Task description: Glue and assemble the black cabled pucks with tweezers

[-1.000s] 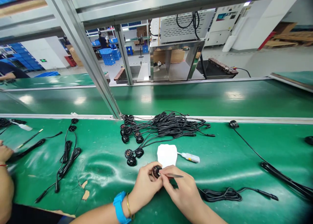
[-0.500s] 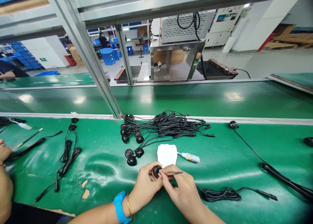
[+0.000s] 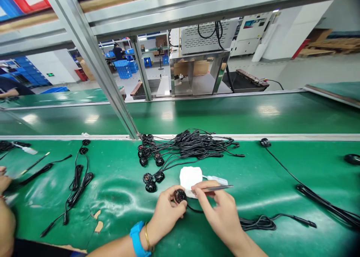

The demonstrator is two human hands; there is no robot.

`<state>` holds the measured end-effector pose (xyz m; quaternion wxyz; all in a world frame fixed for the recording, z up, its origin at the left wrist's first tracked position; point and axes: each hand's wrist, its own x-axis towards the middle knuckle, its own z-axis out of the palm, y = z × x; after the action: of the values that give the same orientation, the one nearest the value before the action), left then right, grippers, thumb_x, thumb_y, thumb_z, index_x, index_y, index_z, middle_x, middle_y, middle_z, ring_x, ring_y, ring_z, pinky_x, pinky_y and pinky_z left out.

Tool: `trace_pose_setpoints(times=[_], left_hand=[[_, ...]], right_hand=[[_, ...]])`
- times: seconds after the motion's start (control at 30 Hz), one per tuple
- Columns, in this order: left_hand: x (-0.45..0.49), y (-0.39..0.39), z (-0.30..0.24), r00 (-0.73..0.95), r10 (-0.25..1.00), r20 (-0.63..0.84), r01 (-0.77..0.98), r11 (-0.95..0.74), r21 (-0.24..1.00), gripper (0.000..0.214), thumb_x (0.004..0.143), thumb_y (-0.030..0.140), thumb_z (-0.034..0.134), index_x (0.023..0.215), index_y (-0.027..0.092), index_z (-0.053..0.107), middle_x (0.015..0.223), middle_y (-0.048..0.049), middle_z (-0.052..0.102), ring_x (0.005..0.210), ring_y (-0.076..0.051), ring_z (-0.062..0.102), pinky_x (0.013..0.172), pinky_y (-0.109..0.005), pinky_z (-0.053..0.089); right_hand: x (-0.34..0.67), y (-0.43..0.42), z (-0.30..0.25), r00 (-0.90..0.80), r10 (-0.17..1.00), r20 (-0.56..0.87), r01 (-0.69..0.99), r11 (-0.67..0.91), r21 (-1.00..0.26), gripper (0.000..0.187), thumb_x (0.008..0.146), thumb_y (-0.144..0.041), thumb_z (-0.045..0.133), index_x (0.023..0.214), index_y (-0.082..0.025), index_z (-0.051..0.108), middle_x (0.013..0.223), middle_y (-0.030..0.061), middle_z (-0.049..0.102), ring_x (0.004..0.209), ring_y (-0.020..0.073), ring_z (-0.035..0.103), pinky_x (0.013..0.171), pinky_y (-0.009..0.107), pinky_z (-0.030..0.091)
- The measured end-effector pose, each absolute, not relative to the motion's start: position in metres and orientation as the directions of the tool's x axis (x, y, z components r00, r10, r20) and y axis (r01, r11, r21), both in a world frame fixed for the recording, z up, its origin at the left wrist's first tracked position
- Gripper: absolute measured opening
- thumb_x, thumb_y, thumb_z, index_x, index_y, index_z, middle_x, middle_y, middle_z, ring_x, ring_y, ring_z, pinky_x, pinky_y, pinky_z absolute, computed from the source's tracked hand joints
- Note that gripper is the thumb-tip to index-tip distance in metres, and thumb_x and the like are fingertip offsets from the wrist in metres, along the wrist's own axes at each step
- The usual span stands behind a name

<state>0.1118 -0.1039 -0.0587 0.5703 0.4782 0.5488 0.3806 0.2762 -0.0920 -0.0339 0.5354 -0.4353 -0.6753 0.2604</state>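
My left hand [image 3: 169, 206] is closed around a round black cable head [image 3: 180, 196], its open face turned up. A black cable [image 3: 194, 209] runs from the head under my right hand [image 3: 221, 204]. In that hand I pinch metal tweezers [image 3: 218, 188], lying slanted across the fingers. Their tip end is by the lower edge of a white wipe [image 3: 190, 175]; whether it touches is hard to see. Behind the right hand lies a small clear dropper bottle [image 3: 219, 180], partly covered by the fingers. The held cable's coil [image 3: 258, 223] rests at the right.
A pile of black cables [image 3: 194, 144] with round heads [image 3: 150, 186] lies beyond the wipe. Another cable [image 3: 77, 186] is at the left, and one more [image 3: 323, 204] at the right. A metal post [image 3: 98, 69] rises behind. Another person's arm [image 3: 5, 212] is at far left.
My right hand has drawn away from the cable head, moving right and up toward the wipe with the tweezers. My left hand still holds the head, whose face now shows more.
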Motion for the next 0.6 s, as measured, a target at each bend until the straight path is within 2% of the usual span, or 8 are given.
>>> trace_pose_setpoints(times=[0.17, 0.33, 0.47, 0.6], left_hand=[[0.11, -0.103, -0.061, 0.135, 0.955, -0.262, 0.074, 0.254, 0.964, 0.028, 0.076, 0.019, 0.068, 0.103, 0.014, 0.068, 0.074, 0.0018, 0.058, 0.053, -0.009, 0.05, 0.046, -0.021, 0.048], [0.109, -0.103, -0.059, 0.165, 0.951, -0.26, 0.055, 0.254, 0.966, 0.024, 0.077, 0.02, 0.068, 0.1, 0.014, 0.068, 0.072, 0.0019, 0.059, 0.052, -0.009, 0.05, 0.044, -0.02, 0.047], [0.11, -0.103, -0.058, 0.156, 0.95, -0.27, 0.049, 0.266, 0.963, 0.026, 0.076, 0.02, 0.069, 0.101, 0.014, 0.067, 0.073, 0.0021, 0.058, 0.052, -0.009, 0.049, 0.045, -0.02, 0.047], [0.112, -0.104, -0.056, 0.15, 0.95, -0.274, 0.061, 0.267, 0.962, 0.027, 0.074, 0.019, 0.071, 0.1, 0.015, 0.067, 0.074, 0.0018, 0.057, 0.052, -0.009, 0.049, 0.045, -0.019, 0.045]], right_hand=[[0.28, -0.087, -0.04, -0.198, 0.858, 0.475, 0.245, 0.512, -0.823, 0.011, 0.096, -0.016, 0.054, 0.098, -0.022, 0.063, 0.091, 0.0038, 0.072, 0.085, 0.0156, 0.071, 0.076, 0.024, 0.059], [0.275, -0.089, -0.049, -0.358, 0.779, 0.515, 0.24, 0.61, -0.755, 0.017, 0.096, -0.011, 0.049, 0.101, -0.021, 0.062, 0.092, 0.0046, 0.071, 0.085, 0.0154, 0.071, 0.078, 0.025, 0.058], [0.278, -0.089, -0.038, -0.241, 0.786, 0.57, 0.242, 0.617, -0.749, 0.014, 0.094, -0.012, 0.054, 0.099, -0.021, 0.063, 0.09, 0.0047, 0.073, 0.085, 0.0166, 0.072, 0.077, 0.025, 0.059], [0.277, -0.093, -0.033, -0.165, 0.829, 0.535, 0.261, 0.559, -0.787, 0.009, 0.093, -0.015, 0.058, 0.096, -0.021, 0.064, 0.084, 0.0041, 0.073, 0.074, 0.0156, 0.073, 0.068, 0.022, 0.06]])
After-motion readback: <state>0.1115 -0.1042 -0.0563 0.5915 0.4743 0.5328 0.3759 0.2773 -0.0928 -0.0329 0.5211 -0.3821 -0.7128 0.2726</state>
